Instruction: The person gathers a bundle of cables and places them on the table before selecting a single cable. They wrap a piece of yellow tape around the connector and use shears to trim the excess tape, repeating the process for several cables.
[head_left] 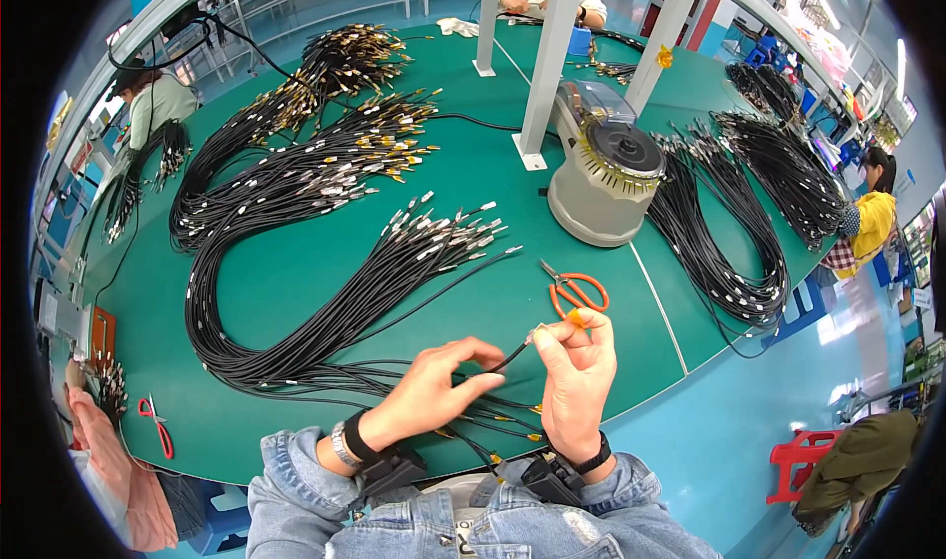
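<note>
Head view: green table, no containers on it, just loose goods. Left hand pinches a black cable between thumb and fingers, closed on it; right hand grips the same cable's metal tip, fingers curled, a small yellow piece at the fingertips. Cable sits above the near table edge, between both hands. One pair of orange scissors just beyond the right hand, one grey tape dispenser, several black cable bundles, too many strands to count.
</note>
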The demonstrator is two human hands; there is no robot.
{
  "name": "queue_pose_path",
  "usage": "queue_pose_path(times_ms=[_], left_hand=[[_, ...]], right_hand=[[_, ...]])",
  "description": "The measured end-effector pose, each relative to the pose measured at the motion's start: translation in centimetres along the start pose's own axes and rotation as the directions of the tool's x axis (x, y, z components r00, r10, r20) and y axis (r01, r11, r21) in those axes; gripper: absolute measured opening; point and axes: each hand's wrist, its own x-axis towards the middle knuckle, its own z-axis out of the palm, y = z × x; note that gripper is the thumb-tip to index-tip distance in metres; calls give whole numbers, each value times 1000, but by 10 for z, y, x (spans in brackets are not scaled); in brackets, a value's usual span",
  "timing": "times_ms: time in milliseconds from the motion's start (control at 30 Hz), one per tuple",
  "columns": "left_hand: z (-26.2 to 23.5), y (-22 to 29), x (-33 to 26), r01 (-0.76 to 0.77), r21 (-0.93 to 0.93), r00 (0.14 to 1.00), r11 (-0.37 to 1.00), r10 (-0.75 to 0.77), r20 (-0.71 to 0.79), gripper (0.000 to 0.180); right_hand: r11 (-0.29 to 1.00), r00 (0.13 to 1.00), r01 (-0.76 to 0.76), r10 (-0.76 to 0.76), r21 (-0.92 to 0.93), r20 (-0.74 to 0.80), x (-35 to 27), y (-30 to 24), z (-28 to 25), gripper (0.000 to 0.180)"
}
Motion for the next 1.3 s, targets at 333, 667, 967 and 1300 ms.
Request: queue_pose_path(times_ms=[333,667,967,1300], left_hand=[[11,28,9,199,-553,906,809,-367,-212,13],[15,33,7,141,-418,906,897,-288,-312,14],[20,35,8,98,-394,894,914,-255,-370,11],[22,33,7,80,-317,894,945,-208,-397,11]], right_hand=[[999,997,-14,16,-37,72,-9,1,-1,20],[999,987,-4,11,-44,157,-13,16,2,4],[997,993,17,-8,-72,117,-13,18,4,4],[991,991,38,-22,-129,130,-11,17,1,5]])
